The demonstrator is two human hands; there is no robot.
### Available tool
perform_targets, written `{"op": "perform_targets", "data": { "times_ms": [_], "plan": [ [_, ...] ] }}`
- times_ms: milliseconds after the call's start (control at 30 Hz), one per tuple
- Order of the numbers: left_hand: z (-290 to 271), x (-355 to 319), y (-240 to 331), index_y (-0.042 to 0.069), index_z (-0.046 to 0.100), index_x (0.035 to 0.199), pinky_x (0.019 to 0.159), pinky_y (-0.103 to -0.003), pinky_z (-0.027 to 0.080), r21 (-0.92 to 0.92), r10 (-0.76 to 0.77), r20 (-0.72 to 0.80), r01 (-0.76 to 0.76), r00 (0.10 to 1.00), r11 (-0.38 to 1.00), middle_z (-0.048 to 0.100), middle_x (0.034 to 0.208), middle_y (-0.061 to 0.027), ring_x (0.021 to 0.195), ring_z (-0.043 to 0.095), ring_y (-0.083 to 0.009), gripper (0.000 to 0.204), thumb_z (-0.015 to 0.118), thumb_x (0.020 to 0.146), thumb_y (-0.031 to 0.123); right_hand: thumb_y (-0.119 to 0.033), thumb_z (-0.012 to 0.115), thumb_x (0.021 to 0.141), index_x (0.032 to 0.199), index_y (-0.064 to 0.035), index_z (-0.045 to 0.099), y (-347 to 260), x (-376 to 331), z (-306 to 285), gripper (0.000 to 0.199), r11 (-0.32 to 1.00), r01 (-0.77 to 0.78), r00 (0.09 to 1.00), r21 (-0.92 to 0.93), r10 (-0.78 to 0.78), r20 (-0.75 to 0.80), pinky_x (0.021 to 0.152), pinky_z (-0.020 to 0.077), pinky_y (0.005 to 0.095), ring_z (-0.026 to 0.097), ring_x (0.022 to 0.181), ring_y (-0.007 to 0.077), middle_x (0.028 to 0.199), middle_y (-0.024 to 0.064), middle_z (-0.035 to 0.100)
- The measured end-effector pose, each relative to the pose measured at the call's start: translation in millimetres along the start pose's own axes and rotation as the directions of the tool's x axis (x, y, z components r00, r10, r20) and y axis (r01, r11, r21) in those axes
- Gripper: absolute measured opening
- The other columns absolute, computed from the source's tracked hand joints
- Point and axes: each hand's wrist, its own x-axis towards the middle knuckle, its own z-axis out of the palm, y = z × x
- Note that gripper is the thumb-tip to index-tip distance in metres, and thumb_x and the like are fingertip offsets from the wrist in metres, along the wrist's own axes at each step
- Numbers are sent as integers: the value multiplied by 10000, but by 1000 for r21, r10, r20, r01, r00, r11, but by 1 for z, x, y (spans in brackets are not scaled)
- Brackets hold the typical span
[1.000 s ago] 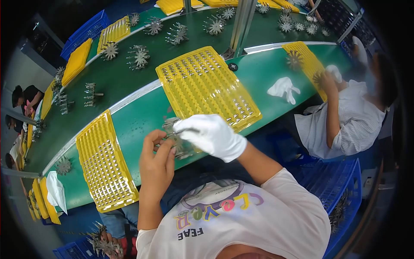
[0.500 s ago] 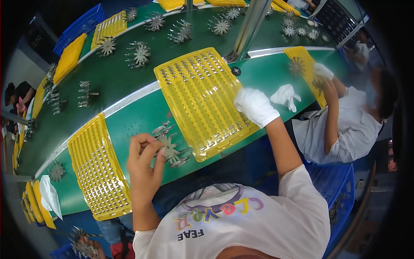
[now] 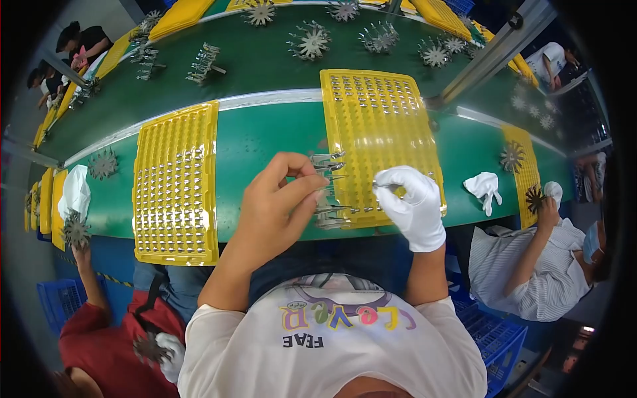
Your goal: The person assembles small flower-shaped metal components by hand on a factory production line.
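My bare left hand [image 3: 279, 202] pinches a metal rack with a row of clips [image 3: 328, 217] by its middle, holding it on edge over the left side of a yellow moulded tray [image 3: 379, 142]. My right hand [image 3: 413, 204], in a white glove, is above the tray's near part with thumb and forefinger pinched on a small metal piece [image 3: 377, 185], mostly hidden by the fingers. A gap separates it from the rack. Small metal parts fill the tray's far rows and some near ones; bare grooves show between.
Left of me lies another yellow tray [image 3: 176, 192] filled with small parts. A white glove [image 3: 484, 191] rests on the green table at right. Star-shaped racks [image 3: 310, 42] stand on the dark green belt beyond. Co-workers sit on both sides, the left one [image 3: 113, 338] in red.
My right hand has come from the tray's right edge toward the rack, now pinching a small piece. My left hand keeps the rack, now turned edge-on. The whole view has swung.
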Motion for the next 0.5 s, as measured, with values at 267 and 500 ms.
{"op": "perform_targets", "data": {
  "times_ms": [267,500],
  "plan": [
    [7,-6,10,33,726,956,685,-374,460,185,89,-92,-71,992,980,646,982,-72,816,630,-236,166,748,797,-8,14,772,823,955,-24,746,-26,11,18,139,978,34,999,206,-28,-33,727,582,335,753,826,264,930,119,767],
    [7,-8,12,33,723,941,717,-389,448,280,170,-89,-139,981,950,647,952,-58,834,643,-237,154,743,792,-3,19,769,820,958,1,756,-33,13,19,140,978,25,998,206,-38,59,785,587,334,763,877,257,970,142,778]
  ]
}}
